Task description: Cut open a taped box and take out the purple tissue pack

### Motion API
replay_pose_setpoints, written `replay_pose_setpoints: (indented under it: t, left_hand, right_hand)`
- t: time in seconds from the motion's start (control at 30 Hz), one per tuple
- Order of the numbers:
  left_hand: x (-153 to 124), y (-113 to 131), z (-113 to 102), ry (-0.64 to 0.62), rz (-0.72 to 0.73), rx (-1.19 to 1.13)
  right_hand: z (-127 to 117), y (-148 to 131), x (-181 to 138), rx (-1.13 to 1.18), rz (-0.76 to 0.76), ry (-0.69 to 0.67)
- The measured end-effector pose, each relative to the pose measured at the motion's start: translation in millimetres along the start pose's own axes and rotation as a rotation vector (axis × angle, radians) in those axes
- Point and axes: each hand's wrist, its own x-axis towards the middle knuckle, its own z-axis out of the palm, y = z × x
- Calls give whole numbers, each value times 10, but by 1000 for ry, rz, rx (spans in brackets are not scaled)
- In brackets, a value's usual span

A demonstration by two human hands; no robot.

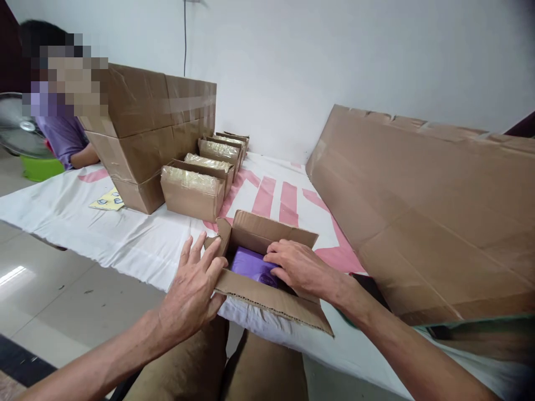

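A small open cardboard box (267, 231) sits at the near edge of the table, flaps up. Inside lies a purple packet (251, 264). My right hand (298, 267) reaches into the box and rests flat on the purple packet, fingers together. My left hand (194, 289) lies against the box's left side, fingers spread, thumb near the front flap (276, 303).
A row of taped small boxes (196, 189) runs back along the white cloth with pink stripes (125, 234). Stacked big cartons (150, 128) stand at the left, a large flat carton (426, 206) leans at the right. A person in purple sits far left beside a fan (16, 128).
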Motion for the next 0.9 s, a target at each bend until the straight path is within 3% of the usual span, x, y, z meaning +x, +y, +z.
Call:
replay_pose_setpoints:
  t: [0.1, 0.2, 0.4, 0.53, 0.7, 0.9]
  left_hand:
    - [-52, 38, 123, 51, -51, -63]
    - [-61, 78, 197, 97, -88, -105]
    - [-54, 115, 236, 160, -113, -140]
    - [-46, 124, 207, 142, -113, -110]
    - [16, 114, 163, 90, -96, -94]
    - [-18, 160, 137, 94, -110, -151]
  right_hand:
    - [-73, -125, 199, -35, 30, -194]
    - [-42, -253, 367, -121, 32, -288]
    - [228, -259, 445, -144, -51, -219]
    - [241, -222, 404, -115, -59, -165]
    - [7, -188, 211, -149, -21, 80]
    - [-287, -18, -176, 58, -10, 616]
